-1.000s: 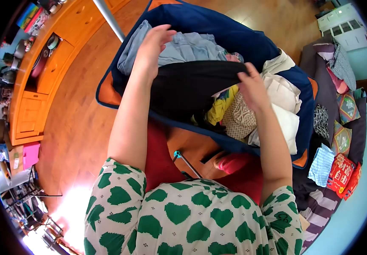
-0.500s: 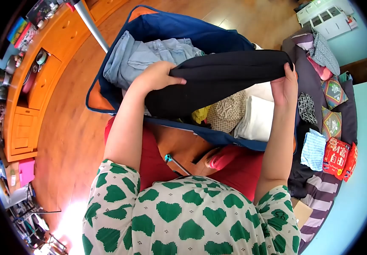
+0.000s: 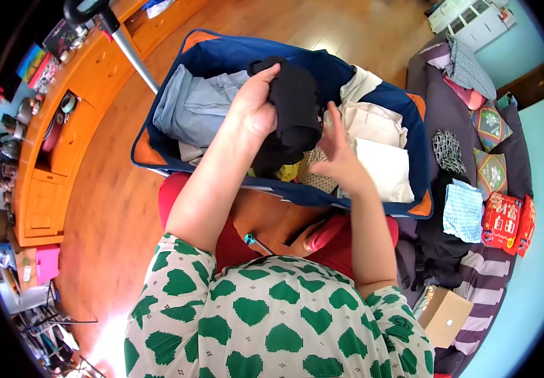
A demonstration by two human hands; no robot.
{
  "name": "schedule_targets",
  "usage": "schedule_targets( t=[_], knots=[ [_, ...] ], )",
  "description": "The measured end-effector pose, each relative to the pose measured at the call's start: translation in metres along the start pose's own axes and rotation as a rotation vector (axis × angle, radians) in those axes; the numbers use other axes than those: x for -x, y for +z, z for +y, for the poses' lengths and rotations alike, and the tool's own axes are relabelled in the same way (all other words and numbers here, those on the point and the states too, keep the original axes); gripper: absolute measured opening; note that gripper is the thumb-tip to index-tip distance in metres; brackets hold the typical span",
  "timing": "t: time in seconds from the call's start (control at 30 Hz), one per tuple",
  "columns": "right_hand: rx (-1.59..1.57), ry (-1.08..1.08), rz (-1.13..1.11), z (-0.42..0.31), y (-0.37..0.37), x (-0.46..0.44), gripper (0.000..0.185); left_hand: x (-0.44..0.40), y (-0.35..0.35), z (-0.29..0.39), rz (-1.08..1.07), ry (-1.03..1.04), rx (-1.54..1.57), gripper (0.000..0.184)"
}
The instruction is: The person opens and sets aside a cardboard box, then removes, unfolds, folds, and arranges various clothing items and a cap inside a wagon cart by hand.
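A black garment (image 3: 294,104), folded into a compact bundle, is gripped by my left hand (image 3: 256,104) over the cart. My right hand (image 3: 341,157) is just to the right of the bundle with its fingers spread, holding nothing. Below both hands is a navy fabric cart (image 3: 152,126) with orange corners. Inside it, folded light-blue jeans (image 3: 202,104) lie on the left. On the right are a folded white cloth (image 3: 385,171) and a cream cloth (image 3: 373,120). A beige knitted item (image 3: 315,176) and a bit of yellow fabric (image 3: 288,172) are partly hidden beneath my hands.
The cart's metal handle (image 3: 136,60) rises at the upper left. An orange wooden cabinet (image 3: 89,88) runs along the left. To the right, a grey sofa (image 3: 420,94) holds cushions, a blue checked cloth (image 3: 463,211), a red package (image 3: 502,220) and a cardboard box (image 3: 445,315).
The black garment was stretched out between both hands and is now folded into a bundle in my left hand. My right hand has let go and moved left, uncovering the white cloths.
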State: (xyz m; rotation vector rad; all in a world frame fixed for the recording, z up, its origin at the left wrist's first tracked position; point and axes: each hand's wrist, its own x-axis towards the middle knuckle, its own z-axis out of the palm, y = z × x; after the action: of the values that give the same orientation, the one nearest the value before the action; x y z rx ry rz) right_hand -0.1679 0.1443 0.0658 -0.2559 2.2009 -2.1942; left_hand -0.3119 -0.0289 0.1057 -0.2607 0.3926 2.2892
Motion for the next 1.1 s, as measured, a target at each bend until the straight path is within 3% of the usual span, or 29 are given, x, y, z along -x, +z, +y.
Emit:
schedule_targets(
  t=[0.03, 0.13, 0.2, 0.23, 0.27, 0.33, 0.37, 0.4, 0.53, 0.57, 0.6, 0.67, 0.7, 0.73, 0.8, 0.9, 1.0, 1.03, 1.1],
  knots=[
    [0.079, -0.169, 0.100, 0.006, 0.015, -0.001, 0.122, 0.001, 0.014, -0.012, 0.018, 0.015, 0.011, 0.038],
    [0.303, -0.141, 0.196, 0.012, 0.029, -0.001, 0.087, 0.014, 0.051, -0.044, -0.048, 0.118, -0.067, 0.044],
    [0.093, -0.100, 0.437, 0.026, 0.020, -0.004, 0.065, 0.027, 0.070, -0.054, -0.145, 0.210, -0.169, 0.047],
    [-0.014, -0.075, 0.553, 0.030, 0.015, -0.005, 0.055, 0.029, 0.067, -0.051, -0.300, 0.175, -0.310, 0.063],
    [-0.018, -0.171, 0.615, 0.032, 0.003, -0.005, 0.049, 0.036, 0.062, -0.046, -0.308, 0.187, -0.453, 0.068],
    [-0.527, -0.135, 0.701, 0.001, -0.023, 0.003, 0.048, 0.050, 0.048, -0.032, -0.326, 0.201, -0.733, 0.078],
    [-0.547, -0.195, 0.638, -0.010, -0.036, 0.009, 0.049, 0.052, 0.032, -0.020, -0.301, 0.214, -0.873, 0.087],
    [-0.565, -0.254, 0.576, -0.017, -0.050, 0.015, 0.050, 0.056, 0.022, -0.015, -0.246, 0.225, -0.911, 0.081],
    [-0.353, 0.012, 0.719, -0.037, -0.061, 0.025, 0.051, 0.054, -0.023, -0.036, -0.102, 0.316, -1.109, 0.064],
    [-0.533, -0.055, 0.678, -0.029, -0.057, 0.023, 0.052, 0.052, -0.031, -0.042, -0.055, 0.324, -1.152, 0.061],
    [-0.527, -0.046, 0.639, -0.029, -0.053, 0.024, 0.052, 0.048, -0.036, -0.049, -0.065, 0.317, -1.130, 0.066],
    [-0.511, -0.031, 0.555, -0.035, -0.046, 0.025, 0.052, 0.045, -0.043, -0.062, -0.098, 0.420, -1.373, 0.085],
    [-0.502, -0.005, 0.514, -0.037, -0.044, 0.026, 0.048, 0.046, -0.035, -0.065, -0.126, 0.436, -1.465, 0.107],
    [-0.395, 0.046, 0.472, -0.041, -0.041, 0.026, 0.047, 0.044, -0.035, -0.069, -0.191, 0.585, -1.557, 0.119],
    [-0.182, 0.141, 0.387, -0.047, -0.035, 0.025, 0.044, 0.046, -0.017, -0.075, -0.305, 0.654, -1.538, 0.115],
    [-0.032, 0.097, 0.184, -0.053, -0.040, 0.018, 0.038, 0.042, -0.008, -0.070, -0.523, 0.634, -1.547, 0.085],
    [0.073, 0.065, 0.088, -0.075, -0.047, 0.015, 0.050, 0.039, -0.012, -0.064, -0.382, 0.381, -1.403, 0.055],
    [0.149, 0.085, 0.060, -0.086, -0.047, 0.015, 0.057, 0.044, -0.006, -0.063, -0.318, 0.446, -1.394, 0.039],
    [0.257, 0.073, 0.020, -0.094, -0.040, 0.012, 0.076, 0.057, 0.015, -0.051, -0.226, 0.475, -1.218, 0.037]
  ],
)
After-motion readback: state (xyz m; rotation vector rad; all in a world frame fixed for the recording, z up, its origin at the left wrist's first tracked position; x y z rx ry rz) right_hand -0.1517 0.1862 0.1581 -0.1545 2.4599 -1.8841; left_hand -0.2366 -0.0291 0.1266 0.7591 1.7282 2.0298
